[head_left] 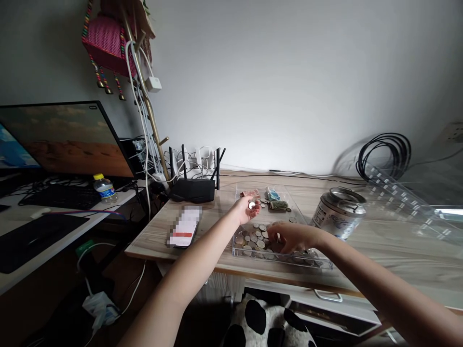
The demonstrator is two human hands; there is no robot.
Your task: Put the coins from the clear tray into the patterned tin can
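A clear plastic tray (238, 250) lies on the wooden desk (217, 212) and holds several coins (255, 237) at its near end, with folded banknotes (278, 205) at its far end. My left hand (247, 208) hovers over the tray's left side, palm up, fingers curled round a few coins (252, 205). My right hand (291, 236) rests low in the tray on the coin pile, fingers bent and pinching among the coins; what they hold is too small to see.
A metal tin (338, 212) lies on its side right of the tray. A phone (183, 232) lies to the left, a black router (193, 189) behind it. Clear plastic strips (408, 202) and coiled cable (385, 154) sit far right. Monitor (68, 140), bottle (104, 188) on the left desk.
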